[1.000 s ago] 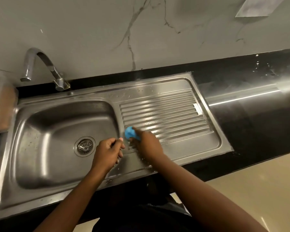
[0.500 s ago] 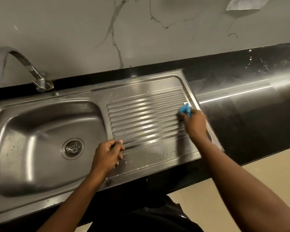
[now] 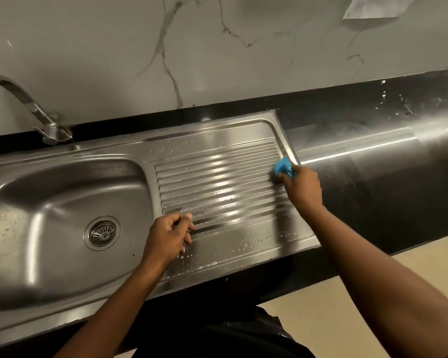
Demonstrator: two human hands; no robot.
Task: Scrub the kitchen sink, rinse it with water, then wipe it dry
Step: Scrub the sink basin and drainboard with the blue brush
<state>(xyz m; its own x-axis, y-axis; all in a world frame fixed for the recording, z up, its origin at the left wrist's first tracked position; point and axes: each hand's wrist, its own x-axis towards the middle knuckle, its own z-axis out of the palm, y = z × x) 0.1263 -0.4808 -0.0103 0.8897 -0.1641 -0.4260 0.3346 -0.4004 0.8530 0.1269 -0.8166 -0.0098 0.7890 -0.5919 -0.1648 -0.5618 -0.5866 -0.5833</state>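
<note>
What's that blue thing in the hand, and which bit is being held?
The right hand grips a blue scrubber by its near end. The left hand is curled, with nothing visible in it.

Pale grey marble-veined wall (image 3: 101,47) above a glossy black stone countertop (image 3: 398,202).
Dark veins branch down the wall; a white paper sheet (image 3: 373,7) sits at its top right. A bright streak of reflected light (image 3: 357,150) crosses the countertop. Smooth beige floor (image 3: 308,324) lies below.
</note>
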